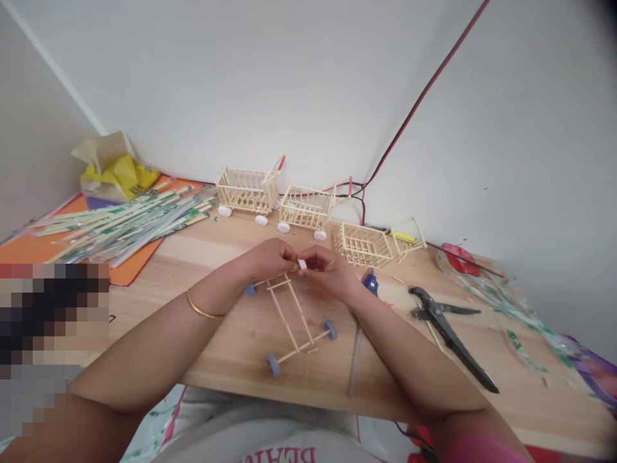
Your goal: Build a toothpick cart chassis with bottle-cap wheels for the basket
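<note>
My left hand [276, 259] and my right hand [328, 269] meet above the table, fingers closed in a pinch from both sides on a small white piece [303, 264]. Whether it is a wheel, I cannot tell. Just below lies a cart frame of thin wooden sticks [292, 315], partly hidden by my hands at its far end. Bluish wheels show on its axles, a near left one [274, 365], a near right one [330, 329] and a far left one [250, 289]. Beside my right forearm is a blue glue gun [371, 283], mostly covered, with a translucent glue stick [355, 363].
Along the wall stand stick-built carts, one at left [245, 191], one in the middle [306, 209], one without visible wheels [366, 246]. Black pliers [448, 331] lie at right, near plastic wrappers [520, 315]. Wrapped sticks [130, 222] cover an orange sheet [137, 265].
</note>
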`<state>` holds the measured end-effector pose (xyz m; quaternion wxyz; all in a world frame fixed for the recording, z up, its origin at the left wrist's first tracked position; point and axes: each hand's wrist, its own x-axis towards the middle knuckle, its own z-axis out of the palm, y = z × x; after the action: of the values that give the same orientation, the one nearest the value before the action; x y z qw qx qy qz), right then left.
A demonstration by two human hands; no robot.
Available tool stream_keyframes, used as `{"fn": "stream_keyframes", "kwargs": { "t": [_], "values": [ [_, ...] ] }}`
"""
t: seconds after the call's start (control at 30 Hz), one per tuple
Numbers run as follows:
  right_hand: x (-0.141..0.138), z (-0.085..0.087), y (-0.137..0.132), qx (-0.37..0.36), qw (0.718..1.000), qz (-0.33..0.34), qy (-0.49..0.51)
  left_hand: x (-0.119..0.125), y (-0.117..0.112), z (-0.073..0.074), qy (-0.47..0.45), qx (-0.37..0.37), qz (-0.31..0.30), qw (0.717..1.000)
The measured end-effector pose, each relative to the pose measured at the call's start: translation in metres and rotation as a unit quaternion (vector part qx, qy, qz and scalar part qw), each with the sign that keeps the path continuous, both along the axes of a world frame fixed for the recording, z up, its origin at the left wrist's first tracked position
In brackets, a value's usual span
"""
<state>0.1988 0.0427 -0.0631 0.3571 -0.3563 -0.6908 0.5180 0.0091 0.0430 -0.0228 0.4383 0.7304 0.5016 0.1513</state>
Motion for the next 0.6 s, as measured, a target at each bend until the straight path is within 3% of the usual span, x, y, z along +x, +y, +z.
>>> {"fn": "stream_keyframes", "kwargs": {
  "t": [0.6],
  "values": [
    [-0.005,0.009,-0.004,0.052,0.995,-0.037,-0.081,0.001,-0.001,0.006,-0.005,0.0,0.01,1.0]
  ]
}}
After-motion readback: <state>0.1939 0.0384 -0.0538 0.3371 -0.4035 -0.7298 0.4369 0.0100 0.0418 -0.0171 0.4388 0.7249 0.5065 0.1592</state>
